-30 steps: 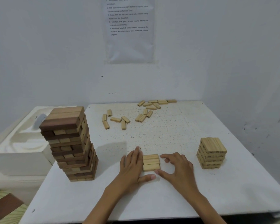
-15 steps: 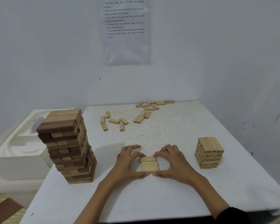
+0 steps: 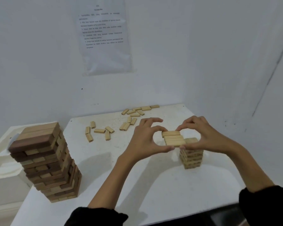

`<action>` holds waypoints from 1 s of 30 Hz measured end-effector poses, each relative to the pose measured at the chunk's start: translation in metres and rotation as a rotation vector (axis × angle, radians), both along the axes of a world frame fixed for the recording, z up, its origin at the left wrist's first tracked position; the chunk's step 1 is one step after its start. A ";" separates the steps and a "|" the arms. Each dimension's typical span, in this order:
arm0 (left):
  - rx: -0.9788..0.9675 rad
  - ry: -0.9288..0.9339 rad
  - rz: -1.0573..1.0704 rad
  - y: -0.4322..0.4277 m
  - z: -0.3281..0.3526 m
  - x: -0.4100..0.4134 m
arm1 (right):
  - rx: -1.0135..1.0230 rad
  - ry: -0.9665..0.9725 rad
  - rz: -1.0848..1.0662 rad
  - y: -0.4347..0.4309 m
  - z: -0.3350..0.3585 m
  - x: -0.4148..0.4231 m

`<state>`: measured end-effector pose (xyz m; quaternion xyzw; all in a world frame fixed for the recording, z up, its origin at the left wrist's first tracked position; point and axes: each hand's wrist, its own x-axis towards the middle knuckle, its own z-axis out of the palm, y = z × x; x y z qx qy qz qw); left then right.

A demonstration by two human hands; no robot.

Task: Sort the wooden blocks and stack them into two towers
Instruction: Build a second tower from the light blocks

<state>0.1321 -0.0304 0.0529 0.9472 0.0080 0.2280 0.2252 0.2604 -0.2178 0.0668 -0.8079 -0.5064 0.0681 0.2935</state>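
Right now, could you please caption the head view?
Left hand and right hand pinch three light blocks by the top of the short tower.

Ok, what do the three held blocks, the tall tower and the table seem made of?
Row of three blocks: pale, unfinished-looking wood; faint grain lines, matte.
Tall tower: wood too; light and dark brown pieces with grain streaks.
Table: white, matte, speckled and scuffed; perhaps painted board or laminate.
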 end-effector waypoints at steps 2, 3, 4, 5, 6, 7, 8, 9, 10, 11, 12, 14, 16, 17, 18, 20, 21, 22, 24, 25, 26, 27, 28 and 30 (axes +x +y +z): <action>-0.013 0.029 -0.013 -0.016 0.002 0.018 | -0.034 0.043 -0.020 -0.015 0.000 0.017; -0.017 0.045 -0.016 -0.023 0.001 0.027 | -0.053 0.053 -0.034 -0.022 -0.001 0.024; -0.020 0.063 -0.019 -0.029 -0.001 0.034 | -0.072 0.060 -0.050 -0.027 -0.003 0.030; -0.021 0.082 -0.023 -0.033 -0.003 0.040 | -0.085 0.070 -0.063 -0.032 -0.005 0.034; -0.022 0.102 -0.027 -0.037 -0.007 0.045 | -0.092 0.084 -0.073 -0.036 -0.007 0.037; -0.025 0.120 -0.029 -0.041 -0.010 0.048 | -0.094 0.099 -0.078 -0.039 -0.009 0.039; -0.031 0.131 -0.030 -0.043 -0.013 0.051 | -0.097 0.111 -0.080 -0.042 -0.012 0.041; -0.039 0.137 -0.030 -0.045 -0.017 0.053 | -0.098 0.117 -0.076 -0.044 -0.015 0.043; -0.043 0.136 -0.027 -0.047 -0.020 0.054 | -0.100 0.121 -0.071 -0.046 -0.017 0.044; -0.044 0.133 -0.019 -0.048 -0.022 0.055 | -0.101 0.127 -0.065 -0.047 -0.020 0.046; -0.038 0.129 -0.009 -0.049 -0.024 0.055 | -0.101 0.135 -0.063 -0.048 -0.022 0.046; -0.026 0.126 0.013 -0.049 -0.025 0.055 | -0.100 0.151 -0.066 -0.048 -0.024 0.048; -0.013 0.130 0.025 -0.050 -0.024 0.055 | -0.101 0.155 -0.068 -0.046 -0.025 0.048; 0.002 0.134 0.028 -0.050 -0.024 0.055 | -0.105 0.151 -0.065 -0.044 -0.026 0.049; 0.018 0.137 0.029 -0.049 -0.024 0.055 | -0.112 0.147 -0.063 -0.044 -0.027 0.050; 0.020 0.152 0.034 -0.049 -0.025 0.054 | -0.120 0.148 -0.054 -0.042 -0.030 0.051; 0.010 0.169 0.034 -0.049 -0.025 0.053 | -0.123 0.154 -0.050 -0.042 -0.031 0.051; 0.000 0.190 0.035 -0.049 -0.025 0.051 | -0.129 0.163 -0.047 -0.043 -0.030 0.050; -0.063 0.224 0.034 -0.050 -0.027 0.048 | -0.131 0.200 -0.050 -0.044 -0.031 0.048; -0.152 0.227 0.029 -0.053 -0.026 0.045 | -0.098 0.242 -0.064 -0.045 -0.032 0.045; -0.296 0.221 0.024 -0.058 -0.025 0.041 | -0.027 0.304 -0.091 -0.044 -0.034 0.042; -0.476 0.214 0.030 -0.065 -0.022 0.036 | 0.081 0.380 -0.134 -0.042 -0.037 0.037; -0.673 0.205 0.063 -0.073 -0.021 0.033 | 0.200 0.462 -0.192 -0.040 -0.041 0.032; -1.046 0.214 0.103 -0.089 -0.019 0.028 | 0.394 0.623 -0.315 -0.030 -0.051 0.019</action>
